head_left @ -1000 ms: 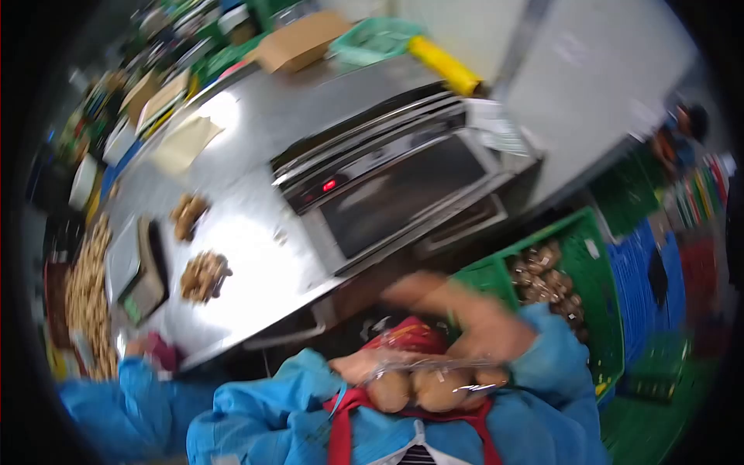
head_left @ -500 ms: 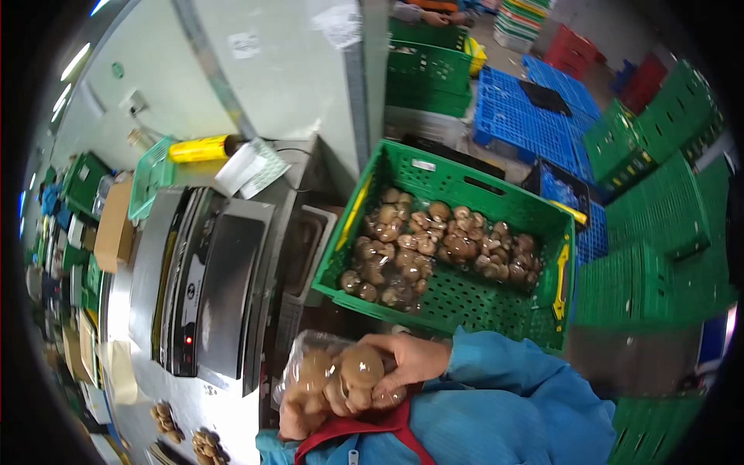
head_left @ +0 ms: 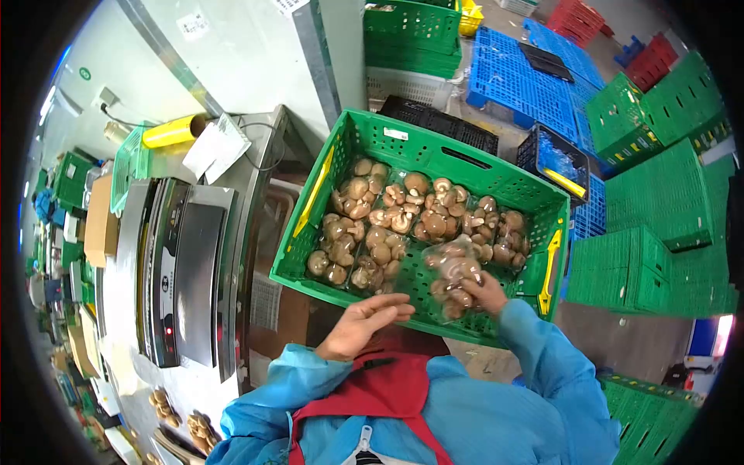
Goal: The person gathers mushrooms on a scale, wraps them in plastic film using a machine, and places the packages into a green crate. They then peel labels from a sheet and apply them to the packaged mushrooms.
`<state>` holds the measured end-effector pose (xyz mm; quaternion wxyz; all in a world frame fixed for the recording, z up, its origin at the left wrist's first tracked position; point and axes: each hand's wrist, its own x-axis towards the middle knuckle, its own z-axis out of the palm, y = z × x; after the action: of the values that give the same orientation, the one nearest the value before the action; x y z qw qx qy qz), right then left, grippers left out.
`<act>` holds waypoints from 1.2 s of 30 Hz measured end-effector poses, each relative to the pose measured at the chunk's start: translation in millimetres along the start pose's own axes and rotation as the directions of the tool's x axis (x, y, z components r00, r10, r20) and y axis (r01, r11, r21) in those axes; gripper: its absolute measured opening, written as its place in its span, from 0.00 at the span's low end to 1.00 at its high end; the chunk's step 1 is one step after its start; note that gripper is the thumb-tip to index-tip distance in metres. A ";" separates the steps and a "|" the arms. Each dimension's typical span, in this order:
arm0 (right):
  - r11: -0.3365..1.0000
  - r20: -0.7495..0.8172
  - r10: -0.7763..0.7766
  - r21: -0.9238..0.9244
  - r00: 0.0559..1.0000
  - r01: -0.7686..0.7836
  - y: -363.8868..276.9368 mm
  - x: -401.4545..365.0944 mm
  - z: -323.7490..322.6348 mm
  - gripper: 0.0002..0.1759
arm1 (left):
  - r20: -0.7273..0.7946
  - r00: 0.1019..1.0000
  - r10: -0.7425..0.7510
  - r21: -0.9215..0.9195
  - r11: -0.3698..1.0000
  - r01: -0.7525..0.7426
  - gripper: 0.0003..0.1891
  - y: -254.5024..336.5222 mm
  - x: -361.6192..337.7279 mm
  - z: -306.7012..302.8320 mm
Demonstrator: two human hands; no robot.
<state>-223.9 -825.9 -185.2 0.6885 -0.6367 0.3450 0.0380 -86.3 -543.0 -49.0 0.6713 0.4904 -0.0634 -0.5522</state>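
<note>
Our right hand: closed on pack by one side — sparing its middle, we judge | left hand: open, empty, near crate

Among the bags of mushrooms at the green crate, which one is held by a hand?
The bag at the crate's near side, in the right hand; no hand touches the others.

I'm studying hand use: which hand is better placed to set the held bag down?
Right, I'd judge: the right hand grips the mushroom bag over the green crate; the left hand looks empty.
</note>
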 end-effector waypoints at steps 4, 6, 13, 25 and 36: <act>0.962 0.127 0.216 0.143 0.968 -0.234 68.4 46.6 36.1 0.33 | -0.208 0.969 0.132 -0.049 0.988 -0.145 0.20 3.2 -17.3 -16.9; 0.983 0.072 0.156 0.089 0.985 -0.162 94.3 53.9 53.6 0.34 | -0.326 0.929 0.178 -0.049 0.978 -0.204 0.19 0.1 -32.4 -26.9; 0.978 0.053 0.166 0.118 0.985 -0.171 59.8 25.6 42.3 0.32 | -0.639 0.751 0.166 -0.095 0.952 -0.292 0.18 -46.3 -88.3 -46.3; 0.842 0.344 0.096 -0.529 0.934 0.108 119.4 81.7 65.6 0.35 | -0.715 0.690 0.112 -0.170 0.930 -0.327 0.20 -78.4 -93.3 -49.1; 0.838 0.447 0.540 -0.204 0.713 -0.506 36.8 114.8 38.2 0.40 | -0.836 0.454 0.309 0.114 0.907 -0.406 0.14 -89.1 -171.3 -88.5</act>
<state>-138.6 -829.0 -278.4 0.6920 -0.5047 0.3244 0.4016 -156.7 -345.2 -81.0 0.7424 0.6342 0.1925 -0.0975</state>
